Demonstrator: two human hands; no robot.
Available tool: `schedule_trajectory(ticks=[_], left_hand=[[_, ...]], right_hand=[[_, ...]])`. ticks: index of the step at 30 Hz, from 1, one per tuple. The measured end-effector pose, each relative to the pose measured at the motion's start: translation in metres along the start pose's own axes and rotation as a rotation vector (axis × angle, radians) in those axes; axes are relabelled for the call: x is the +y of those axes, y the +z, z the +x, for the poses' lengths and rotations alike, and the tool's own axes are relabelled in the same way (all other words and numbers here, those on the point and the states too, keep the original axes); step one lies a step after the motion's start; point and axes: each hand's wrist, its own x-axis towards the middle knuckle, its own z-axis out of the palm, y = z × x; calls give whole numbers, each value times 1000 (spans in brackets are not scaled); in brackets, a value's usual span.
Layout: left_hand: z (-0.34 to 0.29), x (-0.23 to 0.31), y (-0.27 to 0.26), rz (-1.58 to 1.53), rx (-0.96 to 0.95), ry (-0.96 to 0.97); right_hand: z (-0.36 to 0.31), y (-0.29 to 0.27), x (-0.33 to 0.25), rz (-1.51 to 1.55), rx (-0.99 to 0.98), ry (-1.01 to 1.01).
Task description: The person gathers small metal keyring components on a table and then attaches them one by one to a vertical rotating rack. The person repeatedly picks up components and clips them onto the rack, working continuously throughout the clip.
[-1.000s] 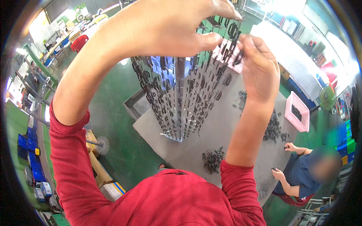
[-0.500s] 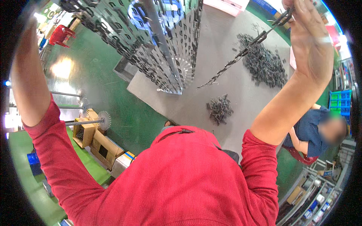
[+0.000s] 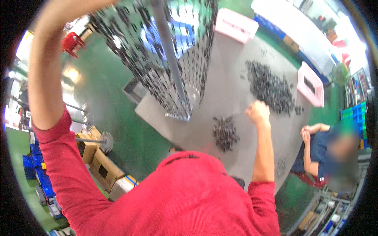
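Note:
My right hand (image 3: 258, 113) is over the grey table, its fingers curled closed; motion blur hides whatever they may hold. Beside it lies a small pile of dark, link-like pieces (image 3: 226, 134). A larger pile of similar pieces (image 3: 271, 88) spreads just beyond the hand. My left forearm (image 3: 75, 13) reaches up across the upper left, and that hand is cut off by the top edge. Many strands of black links (image 3: 143, 72) hang around a grey upright pole (image 3: 167, 47), near the left arm. A spoked disc (image 3: 193, 96) shows low behind the strands.
Pink trays stand at the table's far edge (image 3: 236, 25) and right side (image 3: 311, 84). A co-worker in a dark shirt (image 3: 315, 153) sits at the right. Cardboard boxes (image 3: 105, 167) and poles with spoked discs (image 3: 106, 141) are at the left. A red stool (image 3: 73, 43) stands farther back.
My right hand has come down from the upper right to above the table. The strand of black links it held is no longer seen in it. My left forearm has swung inward to the right.

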Motion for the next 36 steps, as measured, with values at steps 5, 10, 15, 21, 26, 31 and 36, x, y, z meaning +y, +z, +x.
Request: schedule_trajectory(ticks=[5, 10, 15, 21, 26, 31, 36], left_hand=[[14, -2, -12, -97, -81, -21], [15, -2, -9, 63, -79, 30], [20, -4, 4, -6, 30, 1], [21, 5, 5, -21, 30, -44], [17, 6, 8, 26, 67, -38], [17, 5, 7, 22, 53, -43], [7, -15, 6, 7, 59, 0]], right_hand=[[2, -97, -18, 703, 358, -194], [-29, -251, -69, 1122, 993, -407], [-26, -297, -98, 1160, 1255, -477], [-12, -306, -113, 1220, 1276, -431], [-6, -309, -108, 1434, 1122, -579], [-4, -308, -76, 1625, 812, -855], [-2, -295, -36, 1648, 518, -868]])
